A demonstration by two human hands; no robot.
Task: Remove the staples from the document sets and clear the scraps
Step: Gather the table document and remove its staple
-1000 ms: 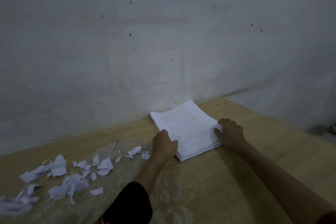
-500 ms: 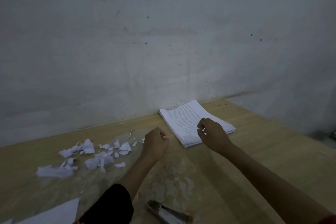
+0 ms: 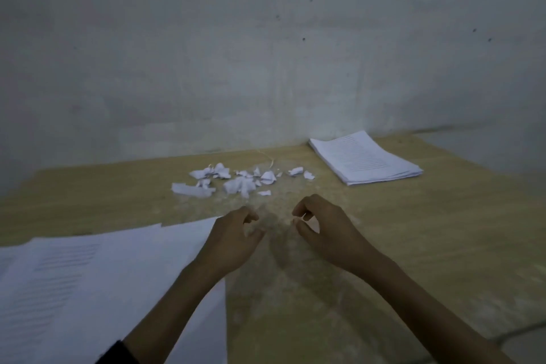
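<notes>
A neat stack of printed documents (image 3: 366, 161) lies at the far right of the wooden table (image 3: 413, 245), close to the wall. Torn white paper scraps (image 3: 236, 182) are scattered at the middle back. More printed sheets (image 3: 88, 275) are spread at the near left. My left hand (image 3: 233, 239) hovers over the right edge of those sheets with fingers loosely curled and nothing in them. My right hand (image 3: 322, 230) hovers beside it over bare table, fingers also loosely curled, thumb near the forefinger, holding nothing that I can see.
A thin pale curved strand (image 3: 267, 156) lies behind the scraps near the grey wall (image 3: 266, 53). The tabletop between my hands looks scuffed and pale. The table's right edge runs diagonally past the stack.
Both hands left the document stack and drew back toward me to the table's middle. The view swung left, bringing the sheets at the near left into sight.
</notes>
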